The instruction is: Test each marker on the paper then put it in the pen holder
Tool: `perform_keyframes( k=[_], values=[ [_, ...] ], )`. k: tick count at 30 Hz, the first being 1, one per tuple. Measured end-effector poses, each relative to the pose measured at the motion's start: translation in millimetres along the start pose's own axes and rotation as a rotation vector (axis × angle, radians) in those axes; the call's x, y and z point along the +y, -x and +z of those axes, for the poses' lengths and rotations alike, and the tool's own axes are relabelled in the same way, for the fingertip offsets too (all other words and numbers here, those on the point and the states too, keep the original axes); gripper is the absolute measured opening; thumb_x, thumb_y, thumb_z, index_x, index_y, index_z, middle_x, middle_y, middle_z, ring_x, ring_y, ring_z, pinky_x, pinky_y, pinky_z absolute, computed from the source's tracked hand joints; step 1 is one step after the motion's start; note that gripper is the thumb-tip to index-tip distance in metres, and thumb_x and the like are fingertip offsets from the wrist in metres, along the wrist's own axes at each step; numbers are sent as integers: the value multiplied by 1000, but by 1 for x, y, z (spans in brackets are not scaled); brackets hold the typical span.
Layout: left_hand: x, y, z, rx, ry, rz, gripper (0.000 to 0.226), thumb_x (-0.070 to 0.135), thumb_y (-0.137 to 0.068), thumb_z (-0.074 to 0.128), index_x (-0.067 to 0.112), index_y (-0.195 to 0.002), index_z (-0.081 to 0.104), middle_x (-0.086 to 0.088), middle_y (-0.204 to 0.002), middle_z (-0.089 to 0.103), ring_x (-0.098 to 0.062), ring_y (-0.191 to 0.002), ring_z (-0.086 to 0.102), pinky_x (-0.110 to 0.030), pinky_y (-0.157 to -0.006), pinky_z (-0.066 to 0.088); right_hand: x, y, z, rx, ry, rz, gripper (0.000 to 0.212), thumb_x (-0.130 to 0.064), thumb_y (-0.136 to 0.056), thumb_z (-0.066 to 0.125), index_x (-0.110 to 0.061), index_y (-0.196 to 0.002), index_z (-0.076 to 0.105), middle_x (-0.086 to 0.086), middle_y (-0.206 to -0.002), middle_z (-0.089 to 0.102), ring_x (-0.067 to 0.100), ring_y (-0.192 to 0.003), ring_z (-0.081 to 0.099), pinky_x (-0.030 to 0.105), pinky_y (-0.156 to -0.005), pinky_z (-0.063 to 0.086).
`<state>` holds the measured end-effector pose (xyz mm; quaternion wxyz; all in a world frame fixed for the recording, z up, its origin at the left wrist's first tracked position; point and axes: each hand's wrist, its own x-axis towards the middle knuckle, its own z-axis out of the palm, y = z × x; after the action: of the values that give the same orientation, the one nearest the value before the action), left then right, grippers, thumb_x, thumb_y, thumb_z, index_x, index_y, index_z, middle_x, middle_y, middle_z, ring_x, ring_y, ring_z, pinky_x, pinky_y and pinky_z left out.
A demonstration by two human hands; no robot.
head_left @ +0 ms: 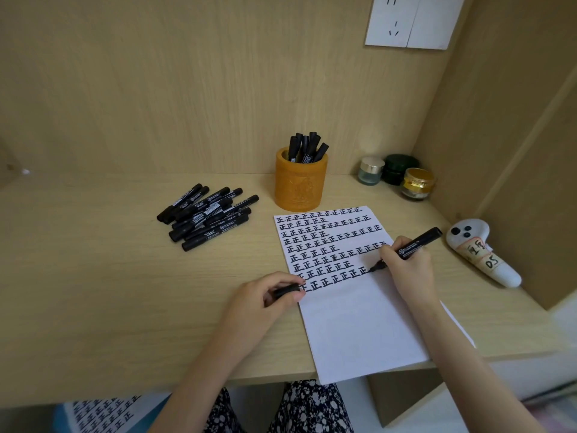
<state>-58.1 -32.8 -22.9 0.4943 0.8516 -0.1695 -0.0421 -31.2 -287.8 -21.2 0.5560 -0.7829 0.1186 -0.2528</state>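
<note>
While left-hand grip (265, 296) is pinching cap (285, 291) at left edge of paper (359, 332), right-hand grip (409, 270) is holding marker (418, 242), tip on sheet; near half blank.

On my feed both forearms (226, 348) are bare right down to the lower edge of view, and the left hand (268, 295) and right hand (409, 267) are uncovered too. Low between them I see a dark garment (312, 410) (black, by my screen) printed all over with small white flowers.
</note>
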Motion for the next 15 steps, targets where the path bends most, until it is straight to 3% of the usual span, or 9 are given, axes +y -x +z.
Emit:
perform_keyframes(
  k=[10, 15],
  values=[
    [3, 1, 0, 5, 6, 11, 21, 34, -84, 64, 43, -103, 64, 27, -96, 67, 8, -63, 52, -9, -58, 40, -1, 1, -1, 2, -3, 13, 37, 3, -83, 57, -11, -54, 39, -7, -47, 35, 4, -44, 33, 15, -44, 27],
    [6, 2, -1, 1, 1, 16, 21, 34, -85, 61, 41, -105, 63, 24, -95, 67, 10, -65, 53, -7, -59, 40, -3, -2, -3, 51, -199, 111, 38, -8, -87, 62, -16, -55, 43, -11, -42, 37, 3, -40, 29, 21, -47, 27]
  ],
)
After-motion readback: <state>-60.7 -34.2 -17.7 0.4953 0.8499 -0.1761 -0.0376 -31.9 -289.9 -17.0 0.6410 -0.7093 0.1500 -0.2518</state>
